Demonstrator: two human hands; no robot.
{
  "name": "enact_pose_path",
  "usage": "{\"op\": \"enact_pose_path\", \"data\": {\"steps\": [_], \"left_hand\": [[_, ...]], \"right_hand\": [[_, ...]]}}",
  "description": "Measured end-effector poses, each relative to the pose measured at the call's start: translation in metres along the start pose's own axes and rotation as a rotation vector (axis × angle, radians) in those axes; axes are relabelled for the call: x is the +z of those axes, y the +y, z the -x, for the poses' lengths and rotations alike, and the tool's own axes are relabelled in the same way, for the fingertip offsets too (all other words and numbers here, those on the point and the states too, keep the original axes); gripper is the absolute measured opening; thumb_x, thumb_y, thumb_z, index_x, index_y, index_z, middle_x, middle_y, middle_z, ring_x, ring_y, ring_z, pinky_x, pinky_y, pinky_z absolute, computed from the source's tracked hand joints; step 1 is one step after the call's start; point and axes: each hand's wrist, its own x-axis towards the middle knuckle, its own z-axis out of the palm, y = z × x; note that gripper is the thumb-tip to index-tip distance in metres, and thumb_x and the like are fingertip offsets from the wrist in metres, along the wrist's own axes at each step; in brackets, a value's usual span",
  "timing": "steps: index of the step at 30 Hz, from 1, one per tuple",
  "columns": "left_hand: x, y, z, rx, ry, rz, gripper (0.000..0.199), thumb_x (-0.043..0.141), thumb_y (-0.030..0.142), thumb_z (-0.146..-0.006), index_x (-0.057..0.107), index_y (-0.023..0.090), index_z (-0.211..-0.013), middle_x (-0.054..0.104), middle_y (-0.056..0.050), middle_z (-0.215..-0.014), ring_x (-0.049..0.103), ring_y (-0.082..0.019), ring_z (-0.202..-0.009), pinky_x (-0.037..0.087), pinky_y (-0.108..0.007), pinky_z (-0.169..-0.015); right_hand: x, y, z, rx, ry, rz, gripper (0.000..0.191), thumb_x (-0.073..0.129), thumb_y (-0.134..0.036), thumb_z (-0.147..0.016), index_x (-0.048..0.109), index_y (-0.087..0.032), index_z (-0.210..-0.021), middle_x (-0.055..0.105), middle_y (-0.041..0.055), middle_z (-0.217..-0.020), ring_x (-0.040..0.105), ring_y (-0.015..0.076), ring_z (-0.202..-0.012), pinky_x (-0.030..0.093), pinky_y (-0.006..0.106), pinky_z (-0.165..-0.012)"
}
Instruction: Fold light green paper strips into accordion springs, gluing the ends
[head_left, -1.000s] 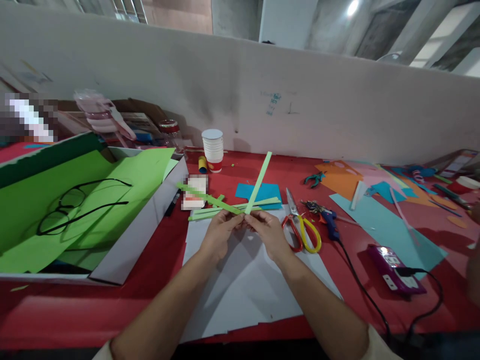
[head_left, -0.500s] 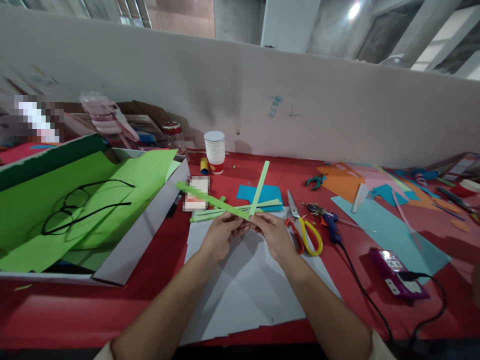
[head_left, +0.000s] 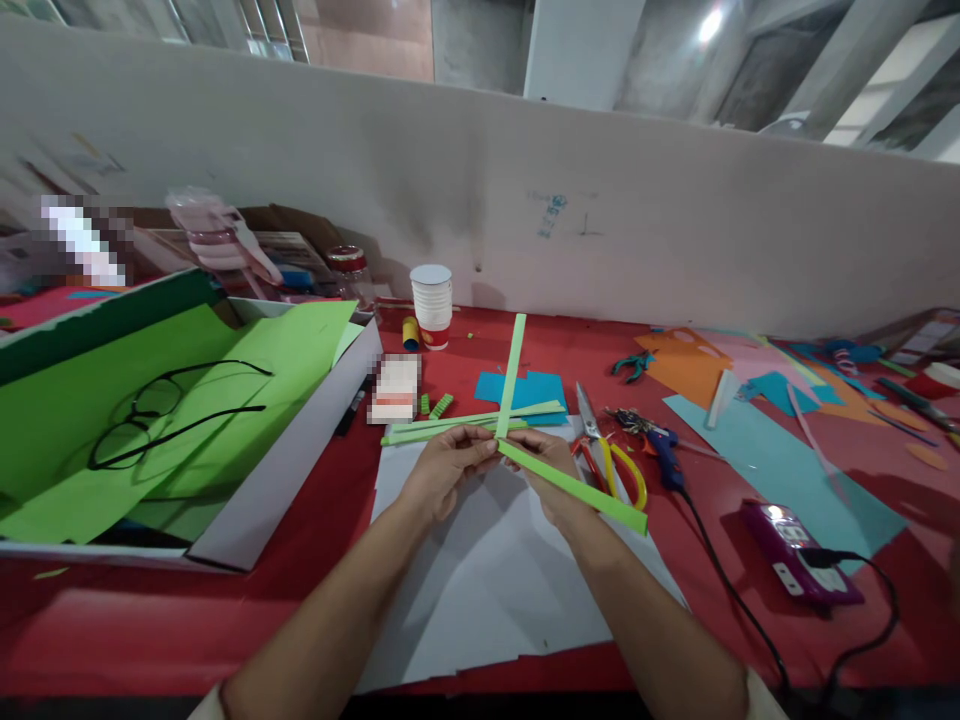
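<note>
Two green paper strips meet between my fingertips over the white paper [head_left: 487,590]. The pale green strip [head_left: 512,375] points away from me, and the bright green strip [head_left: 574,486] slants right across my right hand. My left hand [head_left: 448,468] pinches the strips where they meet. My right hand [head_left: 546,478] is closed at the same joint, its fingers partly hidden behind the bright strip. More green strips [head_left: 465,422] lie just beyond my hands, over a blue paper piece [head_left: 540,386]. Two small folded green pieces [head_left: 442,405] sit to their left.
Scissors [head_left: 613,462] and a blue glue gun [head_left: 663,452] with a cord lie right of my hands. A purple power box [head_left: 799,560] is farther right. On the left stands a box [head_left: 300,450] holding green sheets and glasses [head_left: 150,420]. Paper cups [head_left: 432,310] stand behind.
The bright green strip has swung from pointing left to pointing right, over my right hand. The pale strip has turned slightly left, more upright. Both hands stay at the joint.
</note>
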Motion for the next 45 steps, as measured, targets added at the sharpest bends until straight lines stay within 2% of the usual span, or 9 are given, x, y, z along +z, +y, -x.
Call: {"op": "enact_pose_path", "data": {"steps": [4, 9, 11, 14, 21, 27, 31, 38, 45], "left_hand": [[-0.002, -0.001, 0.000, 0.015, -0.043, -0.011, 0.022, 0.080, 0.015, -0.058, 0.063, 0.014, -0.072, 0.065, -0.001, -0.070, 0.063, -0.011, -0.067, 0.052, -0.026, -0.072], [-0.002, -0.002, 0.000, 0.068, -0.070, 0.001, 0.024, 0.078, 0.019, -0.060, 0.064, 0.016, -0.079, 0.064, 0.000, -0.077, 0.062, -0.011, -0.071, 0.051, -0.025, -0.073], [-0.001, -0.002, 0.000, 0.088, -0.063, 0.003, 0.025, 0.077, 0.020, -0.062, 0.065, 0.016, -0.084, 0.064, -0.001, -0.077, 0.061, -0.010, -0.070, 0.049, -0.022, -0.070], [0.001, -0.002, 0.000, 0.124, -0.007, -0.006, 0.022, 0.076, 0.020, -0.063, 0.065, 0.015, -0.081, 0.063, 0.000, -0.072, 0.058, -0.008, -0.064, 0.046, -0.019, -0.061], [0.008, -0.002, 0.005, 0.124, -0.009, 0.044, 0.019, 0.077, 0.019, -0.060, 0.063, 0.017, -0.074, 0.063, 0.002, -0.073, 0.060, -0.010, -0.067, 0.048, -0.025, -0.073], [0.005, 0.002, 0.004, 0.092, 0.011, -0.062, 0.019, 0.078, 0.023, -0.060, 0.063, 0.014, -0.068, 0.061, 0.000, -0.065, 0.054, -0.008, -0.055, 0.042, -0.020, -0.054], [0.003, 0.002, 0.000, 0.059, 0.050, 0.037, 0.023, 0.081, 0.020, -0.054, 0.059, 0.014, -0.060, 0.058, 0.002, -0.059, 0.056, -0.008, -0.056, 0.046, -0.020, -0.060], [0.001, -0.001, -0.003, 0.030, 0.061, 0.112, 0.022, 0.080, 0.018, -0.055, 0.058, 0.015, -0.059, 0.055, 0.004, -0.054, 0.057, -0.008, -0.055, 0.050, -0.022, -0.067], [0.004, 0.000, 0.000, 0.046, 0.094, 0.057, 0.028, 0.083, 0.023, -0.049, 0.059, 0.015, -0.058, 0.056, 0.004, -0.056, 0.055, -0.007, -0.052, 0.045, -0.020, -0.057]], "right_hand": [[-0.003, 0.003, -0.001, -0.034, -0.024, 0.064, 0.013, 0.069, -0.032, -0.068, 0.074, -0.022, -0.074, 0.067, 0.0032, -0.074, 0.052, 0.0152, -0.059, 0.040, 0.029, -0.056], [-0.005, 0.010, -0.002, -0.136, -0.061, 0.131, 0.015, 0.064, -0.030, -0.073, 0.072, -0.026, -0.085, 0.069, 0.0031, -0.094, 0.059, 0.0213, -0.087, 0.047, 0.033, -0.075], [-0.002, 0.009, -0.001, -0.154, -0.087, 0.164, 0.016, 0.061, -0.028, -0.075, 0.071, -0.026, -0.086, 0.069, 0.0023, -0.093, 0.059, 0.0209, -0.090, 0.046, 0.033, -0.080], [0.003, 0.005, 0.001, -0.144, -0.120, 0.124, 0.014, 0.063, -0.026, -0.072, 0.071, -0.022, -0.083, 0.069, 0.0017, -0.084, 0.060, 0.0196, -0.083, 0.047, 0.032, -0.079], [0.003, 0.007, 0.001, -0.045, 0.099, 0.101, 0.016, 0.066, -0.032, -0.069, 0.071, -0.018, -0.071, 0.067, 0.0010, -0.065, 0.056, 0.0160, -0.062, 0.044, 0.027, -0.060], [0.003, 0.007, 0.001, -0.042, 0.078, 0.209, 0.019, 0.065, -0.036, -0.068, 0.070, -0.018, -0.066, 0.063, 0.0001, -0.056, 0.054, 0.0158, -0.055, 0.041, 0.027, -0.054], [0.005, 0.005, 0.002, -0.035, 0.065, 0.127, 0.016, 0.064, -0.032, -0.070, 0.068, -0.018, -0.067, 0.063, 0.0004, -0.057, 0.055, 0.0143, -0.055, 0.043, 0.025, -0.054], [0.006, 0.002, 0.004, -0.051, 0.059, 0.060, 0.015, 0.063, -0.031, -0.071, 0.068, -0.018, -0.064, 0.064, 0.0008, -0.060, 0.057, 0.0145, -0.060, 0.046, 0.027, -0.059], [0.008, 0.002, 0.004, -0.039, 0.042, 0.008, 0.016, 0.063, -0.032, -0.073, 0.065, -0.018, -0.067, 0.063, -0.0004, -0.061, 0.056, 0.0127, -0.059, 0.044, 0.025, -0.058]]}}
